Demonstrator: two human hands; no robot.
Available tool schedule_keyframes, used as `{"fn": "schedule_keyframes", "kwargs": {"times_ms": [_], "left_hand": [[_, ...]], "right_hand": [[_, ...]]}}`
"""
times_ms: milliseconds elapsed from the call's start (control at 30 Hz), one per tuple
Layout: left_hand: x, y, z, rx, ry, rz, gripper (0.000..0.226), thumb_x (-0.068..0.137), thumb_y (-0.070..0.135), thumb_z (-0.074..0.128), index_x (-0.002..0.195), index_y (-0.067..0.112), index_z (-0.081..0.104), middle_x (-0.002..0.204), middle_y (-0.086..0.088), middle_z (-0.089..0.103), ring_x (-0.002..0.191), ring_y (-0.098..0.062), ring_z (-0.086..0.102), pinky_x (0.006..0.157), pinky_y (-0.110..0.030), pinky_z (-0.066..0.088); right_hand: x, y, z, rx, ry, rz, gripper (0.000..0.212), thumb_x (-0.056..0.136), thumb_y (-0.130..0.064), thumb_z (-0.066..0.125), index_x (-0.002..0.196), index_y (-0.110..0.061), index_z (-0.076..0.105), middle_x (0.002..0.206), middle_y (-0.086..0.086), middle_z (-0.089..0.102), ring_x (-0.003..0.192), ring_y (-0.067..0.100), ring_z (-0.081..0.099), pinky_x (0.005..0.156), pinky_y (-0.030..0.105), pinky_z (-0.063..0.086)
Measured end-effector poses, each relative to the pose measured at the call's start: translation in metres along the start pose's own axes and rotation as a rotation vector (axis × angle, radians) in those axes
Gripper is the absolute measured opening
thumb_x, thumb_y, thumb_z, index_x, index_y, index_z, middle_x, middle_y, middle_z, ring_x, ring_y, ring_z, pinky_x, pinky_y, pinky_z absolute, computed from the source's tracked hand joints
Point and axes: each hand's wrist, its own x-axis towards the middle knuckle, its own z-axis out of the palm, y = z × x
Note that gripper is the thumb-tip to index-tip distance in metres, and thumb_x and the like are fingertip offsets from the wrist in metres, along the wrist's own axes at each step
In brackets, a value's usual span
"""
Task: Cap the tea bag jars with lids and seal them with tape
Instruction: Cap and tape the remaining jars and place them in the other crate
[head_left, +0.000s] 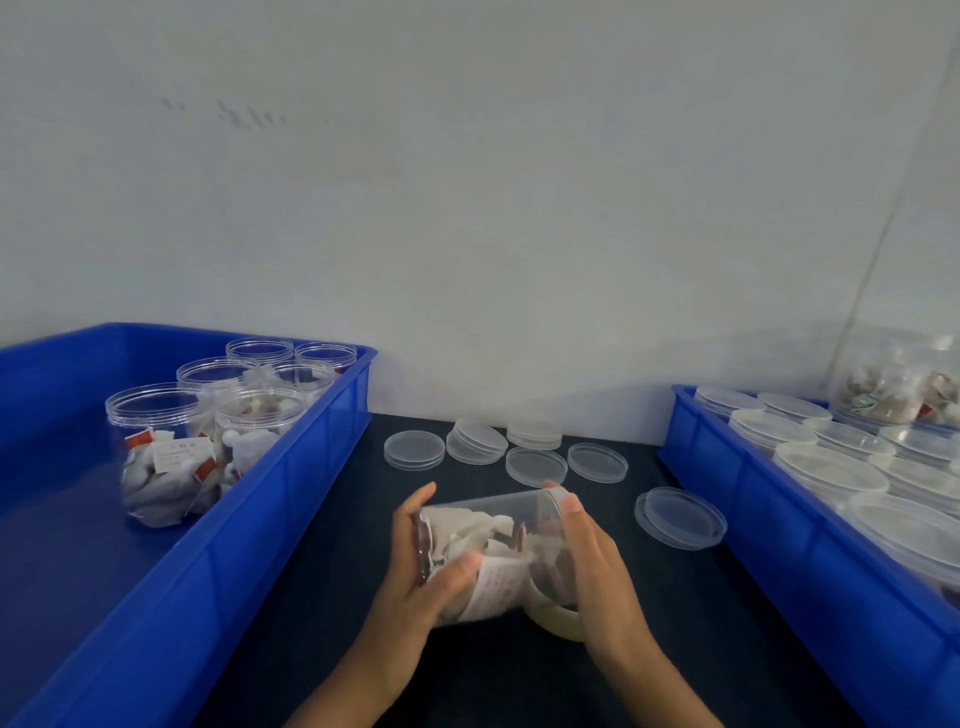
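Premises appear to be a small packing workstation. Evidence: two blue plastic crates (291, 499) (769, 509) on a dark worktop (519, 675) against a bare white wall (467, 182), one holding open tea bag jars (156, 452), loose clear lids (535, 466) laid out in batches between.

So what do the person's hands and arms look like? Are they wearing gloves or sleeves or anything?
No gloves and no sleeves show. The left hand and the right hand are bare, and both forearms are bare down to the bottom edge of the picture. No rings, watch or bracelets show, and the fingernails look short and plain.
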Motion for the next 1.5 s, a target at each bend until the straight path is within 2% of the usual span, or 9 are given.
{"fn": "schedule_keyframes", "kwargs": {"times_ms": [133,267,400,567,667,833,1000,1400,1500], "left_hand": [[0.004,0.0,-0.001,-0.266,0.006,-0.144,0.056,0.074,0.05,0.067,0.122,0.024,0.057,0.109,-0.005,0.072,0.095,-0.02,0.071,0.066,-0.029,0.058],[0.002,0.002,-0.001,-0.261,0.007,-0.206,0.051,0.08,0.052,0.055,0.122,0.024,0.056,0.109,-0.007,0.072,0.096,-0.022,0.071,0.07,-0.032,0.058],[-0.001,0.004,0.003,0.004,0.073,-0.105,0.051,0.079,0.053,0.068,0.12,0.032,0.046,0.117,0.003,0.063,0.095,-0.001,0.067,0.068,-0.019,0.055],[0.001,0.004,0.002,-0.168,0.033,-0.15,0.055,0.075,0.044,0.065,0.123,0.023,0.052,0.117,-0.007,0.068,0.102,-0.018,0.069,0.076,-0.033,0.058],[0.001,0.005,0.002,-0.23,-0.016,-0.199,0.055,0.081,0.05,0.064,0.126,0.02,0.053,0.115,-0.009,0.07,0.104,-0.025,0.068,0.077,-0.036,0.058],[-0.003,0.007,0.005,0.019,0.056,-0.126,0.051,0.071,0.051,0.054,0.117,0.028,0.052,0.107,0.006,0.068,0.087,0.005,0.068,0.064,-0.013,0.053],[-0.003,0.006,0.004,0.049,0.053,-0.073,0.051,0.071,0.05,0.055,0.117,0.029,0.049,0.108,0.011,0.064,0.086,0.013,0.064,0.062,-0.009,0.05],[0.0,0.006,-0.004,1.078,0.032,0.365,0.106,0.056,0.063,0.08,0.144,0.041,0.024,0.129,0.032,0.029,0.117,0.01,0.029,0.103,-0.017,0.024],[0.0,0.0,0.0,0.992,0.188,0.258,0.102,0.054,0.055,0.084,0.139,0.034,0.032,0.129,0.022,0.04,0.117,-0.002,0.043,0.096,-0.022,0.038]], "right_hand": [[-0.009,-0.004,-0.004,0.004,-0.181,-0.166,0.052,0.091,-0.06,0.036,0.142,-0.055,0.029,0.142,-0.041,0.032,0.124,-0.022,0.035,0.084,-0.002,0.039],[-0.005,0.005,-0.002,-0.01,-0.15,-0.165,0.047,0.097,-0.053,0.039,0.143,-0.043,0.035,0.139,-0.031,0.042,0.114,-0.021,0.046,0.079,-0.003,0.039],[-0.005,0.01,-0.002,0.036,-0.037,0.052,0.03,0.094,-0.046,0.036,0.107,-0.032,0.06,0.089,-0.017,0.067,0.07,-0.009,0.064,0.052,0.003,0.044],[-0.007,0.0,-0.004,-0.089,-0.062,-0.054,0.066,0.078,-0.084,0.024,0.139,-0.058,0.031,0.145,-0.037,0.031,0.132,-0.018,0.027,0.107,0.01,0.031],[-0.007,-0.002,-0.003,-0.114,-0.118,-0.152,0.059,0.082,-0.073,0.033,0.139,-0.059,0.028,0.139,-0.045,0.029,0.122,-0.028,0.029,0.086,-0.005,0.035],[-0.004,-0.003,0.001,-0.098,-0.034,-0.145,0.043,0.087,-0.057,0.034,0.121,-0.036,0.049,0.112,-0.002,0.059,0.106,0.019,0.06,0.092,0.052,0.051],[-0.004,-0.008,0.001,-0.07,-0.019,-0.145,0.042,0.088,-0.055,0.034,0.114,-0.029,0.053,0.098,0.003,0.058,0.095,0.036,0.058,0.08,0.063,0.049],[-0.013,-0.011,0.002,-0.149,0.086,-0.271,0.044,0.077,-0.051,0.062,0.12,-0.05,0.052,0.119,-0.022,0.051,0.115,0.003,0.053,0.093,0.033,0.051],[-0.01,-0.01,-0.001,-0.05,-0.005,-0.312,0.049,0.086,-0.044,0.058,0.133,-0.034,0.05,0.126,-0.018,0.053,0.119,-0.003,0.051,0.093,0.017,0.047]]}}
